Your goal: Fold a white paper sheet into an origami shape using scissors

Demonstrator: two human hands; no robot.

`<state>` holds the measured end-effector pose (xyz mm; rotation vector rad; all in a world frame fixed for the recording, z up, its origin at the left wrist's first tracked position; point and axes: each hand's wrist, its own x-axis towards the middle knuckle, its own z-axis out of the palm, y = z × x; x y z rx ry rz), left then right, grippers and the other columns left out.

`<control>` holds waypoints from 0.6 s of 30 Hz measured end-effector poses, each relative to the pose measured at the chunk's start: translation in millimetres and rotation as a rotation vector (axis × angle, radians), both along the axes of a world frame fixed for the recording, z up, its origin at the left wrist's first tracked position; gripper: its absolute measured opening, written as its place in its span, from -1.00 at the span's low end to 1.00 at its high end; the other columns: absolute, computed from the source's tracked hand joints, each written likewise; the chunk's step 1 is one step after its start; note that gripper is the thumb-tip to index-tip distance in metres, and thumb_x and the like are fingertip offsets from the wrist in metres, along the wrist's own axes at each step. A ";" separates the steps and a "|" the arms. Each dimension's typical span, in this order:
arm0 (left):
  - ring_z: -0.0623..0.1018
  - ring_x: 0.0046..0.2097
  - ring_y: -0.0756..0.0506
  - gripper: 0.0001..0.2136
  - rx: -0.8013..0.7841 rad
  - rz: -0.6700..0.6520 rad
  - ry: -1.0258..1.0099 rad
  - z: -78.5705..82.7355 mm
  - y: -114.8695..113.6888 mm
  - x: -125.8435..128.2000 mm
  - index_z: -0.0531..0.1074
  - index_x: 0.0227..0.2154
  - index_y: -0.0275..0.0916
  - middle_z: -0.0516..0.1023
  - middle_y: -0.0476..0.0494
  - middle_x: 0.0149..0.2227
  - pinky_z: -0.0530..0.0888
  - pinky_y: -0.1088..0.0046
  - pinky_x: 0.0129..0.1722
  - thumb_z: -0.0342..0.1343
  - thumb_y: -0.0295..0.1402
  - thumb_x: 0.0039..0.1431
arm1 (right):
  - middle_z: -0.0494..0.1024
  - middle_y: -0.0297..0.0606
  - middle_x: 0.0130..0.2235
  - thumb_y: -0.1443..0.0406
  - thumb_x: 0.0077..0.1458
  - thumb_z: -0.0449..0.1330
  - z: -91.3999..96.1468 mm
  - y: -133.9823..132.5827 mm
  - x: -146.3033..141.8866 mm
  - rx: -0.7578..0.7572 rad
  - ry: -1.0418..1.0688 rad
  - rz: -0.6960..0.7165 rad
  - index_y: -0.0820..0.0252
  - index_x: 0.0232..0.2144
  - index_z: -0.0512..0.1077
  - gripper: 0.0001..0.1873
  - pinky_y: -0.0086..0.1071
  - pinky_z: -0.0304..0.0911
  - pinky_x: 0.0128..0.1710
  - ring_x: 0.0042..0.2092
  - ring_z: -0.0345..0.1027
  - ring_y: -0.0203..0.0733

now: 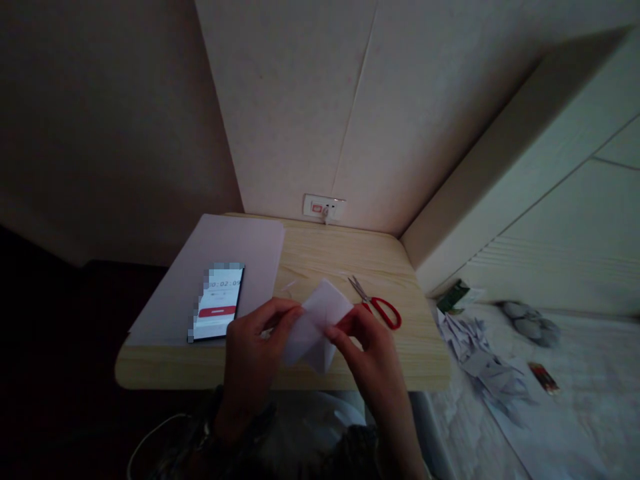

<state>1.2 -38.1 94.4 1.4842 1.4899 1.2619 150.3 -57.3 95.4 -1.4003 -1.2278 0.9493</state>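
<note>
Between my two hands, above the front of the small wooden table (350, 250), is a folded piece of white paper (320, 320) with creases and pointed corners. My left hand (263, 340) pinches its left side between thumb and fingers. On the right side, my right hand (365, 340) grips the paper, its thumb pressed near the middle. Just beyond my right hand lie red-handled scissors (383, 310), blades pointing away to the left. A phone (217, 317) showing a running timer rests left of my left hand, on white paper sheets (250, 243).
A wall socket (324, 208) with a plug sits behind the table. To the right, a bed (590, 380) holds a heap of cut or folded papers (480, 360), a green box (453, 297) and a grey soft item (530, 323). A white cable (150, 437) hangs at lower left.
</note>
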 end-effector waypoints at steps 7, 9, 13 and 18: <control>0.55 -0.46 -0.02 -0.85 0.081 0.029 0.085 0.0 -8.6 5.9 0.52 -0.55 -0.19 0.59 0.07 -0.53 0.42 0.56 -0.44 0.11 -0.39 0.09 | 0.48 -0.39 -0.58 0.28 -0.17 0.35 -4.9 2.8 -7.5 -0.055 0.139 -0.049 0.15 -0.52 0.52 -0.90 -0.39 0.30 -0.50 -0.52 0.36 -0.23; 0.54 -0.46 -0.01 -0.85 0.107 0.048 0.095 -1.1 -10.2 6.3 0.52 -0.54 -0.18 0.60 0.08 -0.52 0.42 0.57 -0.44 0.12 -0.39 0.09 | 0.46 -0.43 -0.62 0.29 -0.20 0.36 -1.7 2.8 -7.1 -0.044 0.177 -0.056 0.14 -0.55 0.52 -0.91 -0.44 0.25 -0.58 -0.58 0.31 -0.28; 0.54 -0.48 0.00 -0.86 0.131 0.073 0.093 -1.9 -9.8 4.6 0.53 -0.55 -0.17 0.60 0.10 -0.53 0.41 0.57 -0.44 0.13 -0.39 0.07 | 0.48 -0.42 -0.63 0.28 -0.16 0.35 0.6 2.1 -5.6 -0.080 0.232 -0.025 0.13 -0.52 0.56 -0.93 -0.44 0.25 -0.58 -0.59 0.32 -0.28; 0.54 -0.48 -0.01 -0.84 0.102 0.034 0.081 1.8 -7.3 1.2 0.52 -0.57 -0.17 0.59 0.08 -0.55 0.42 0.56 -0.43 0.12 -0.37 0.07 | 0.58 -0.36 -0.49 0.30 -0.12 0.34 -1.2 1.5 -3.3 -0.003 0.231 -0.020 0.11 -0.48 0.55 -0.94 -0.37 0.35 -0.39 -0.42 0.44 -0.20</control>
